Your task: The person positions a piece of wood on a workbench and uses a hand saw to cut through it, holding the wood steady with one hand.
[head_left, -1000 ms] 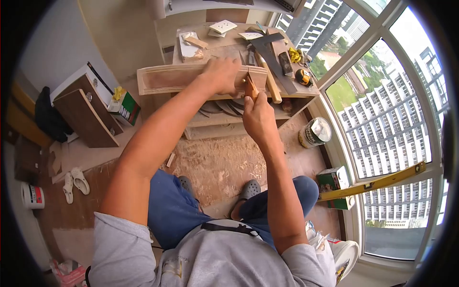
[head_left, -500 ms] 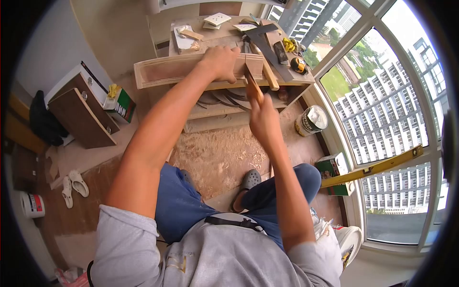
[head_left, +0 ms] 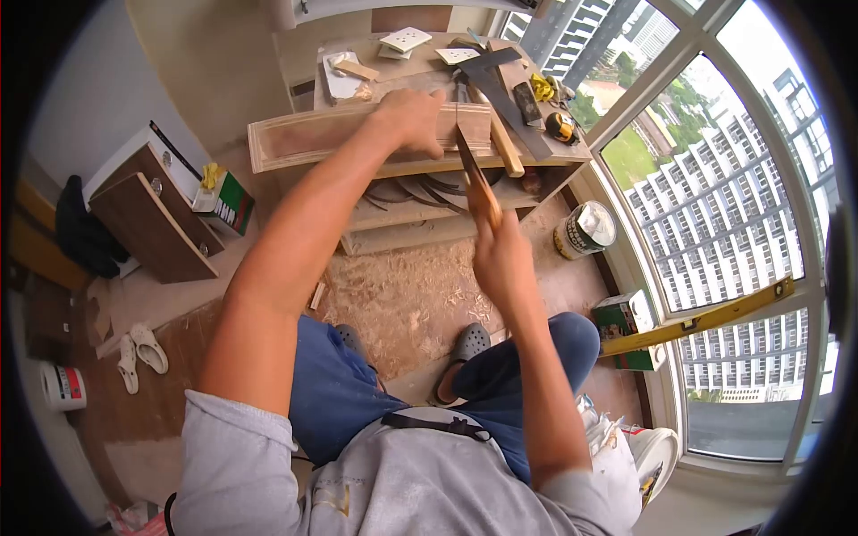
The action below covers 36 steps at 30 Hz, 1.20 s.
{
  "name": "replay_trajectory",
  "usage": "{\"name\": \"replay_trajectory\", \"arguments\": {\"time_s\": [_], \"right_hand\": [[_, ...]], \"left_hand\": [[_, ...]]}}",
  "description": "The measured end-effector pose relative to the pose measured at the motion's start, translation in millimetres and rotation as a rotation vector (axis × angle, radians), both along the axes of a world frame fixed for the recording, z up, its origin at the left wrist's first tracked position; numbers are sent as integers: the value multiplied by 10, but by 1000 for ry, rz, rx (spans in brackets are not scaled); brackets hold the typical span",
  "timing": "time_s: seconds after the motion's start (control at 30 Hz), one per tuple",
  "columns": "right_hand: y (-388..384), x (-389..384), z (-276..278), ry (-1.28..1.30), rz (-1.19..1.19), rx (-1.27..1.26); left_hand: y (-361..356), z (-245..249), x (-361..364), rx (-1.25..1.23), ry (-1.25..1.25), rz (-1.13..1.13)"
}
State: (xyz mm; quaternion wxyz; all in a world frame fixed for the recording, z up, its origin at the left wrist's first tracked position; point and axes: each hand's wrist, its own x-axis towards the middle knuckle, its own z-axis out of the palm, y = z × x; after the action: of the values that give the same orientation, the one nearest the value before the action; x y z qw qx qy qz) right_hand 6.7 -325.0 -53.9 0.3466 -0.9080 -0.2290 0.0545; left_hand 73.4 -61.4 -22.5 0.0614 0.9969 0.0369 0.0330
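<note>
A long wooden panel with moulded edges (head_left: 313,134) lies across the front of the dusty workbench (head_left: 375,85). My left hand (head_left: 414,121) presses on the panel and wraps over it, right of its middle. Closed around the wooden handle of a saw (head_left: 483,198), my right hand (head_left: 503,259) is below the bench edge. The dark blade meets the panel near its right end, where a thin line crosses the wood. Right beside the panel end lies a tool with a pale wooden handle (head_left: 506,147).
On the bench are a dark angled strip (head_left: 511,94), a tape measure (head_left: 561,127) and white socket plates (head_left: 405,38). A paint bucket (head_left: 585,230) and a yellow level (head_left: 697,320) stand at the right. Brown panels (head_left: 156,223) lean left. Shavings cover the floor.
My right hand has drawn the saw back, down and slightly to the right, toward my body. My left hand stays on the panel, nearly unmoved.
</note>
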Motion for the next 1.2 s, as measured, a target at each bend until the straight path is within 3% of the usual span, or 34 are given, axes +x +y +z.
{"name": "replay_trajectory", "arguments": {"time_s": [0.13,0.2,0.33,0.43,0.53,0.63,0.7,0.77,0.97,1.1,1.2], "right_hand": [[681,699,139,-95,45,29],[622,775,164,41,127,83],[8,-85,374,16,42,46],[-657,-616,196,6,65,78],[-360,-329,47,51,-7,-9],[470,478,-100,-71,22,88],[616,620,-11,-164,45,129],[547,571,24,-151,68,157],[-647,-643,152,55,24,28],[-198,-153,-9,-43,-28,-43],[-162,145,-18,-86,67,57]], "left_hand": [[13,-85,-2,65,-85,32],[-3,-34,0,27,-52,41],[64,-44,48,38,-53,49],[81,-98,88,37,-64,29],[34,-82,40,63,-93,36],[53,-117,26,64,-128,9],[54,-2,49,78,-109,33],[19,-18,23,26,-34,52],[115,-19,90,-1,-4,6],[224,-78,214,-22,5,90],[342,-127,202,68,-233,-42]]}}
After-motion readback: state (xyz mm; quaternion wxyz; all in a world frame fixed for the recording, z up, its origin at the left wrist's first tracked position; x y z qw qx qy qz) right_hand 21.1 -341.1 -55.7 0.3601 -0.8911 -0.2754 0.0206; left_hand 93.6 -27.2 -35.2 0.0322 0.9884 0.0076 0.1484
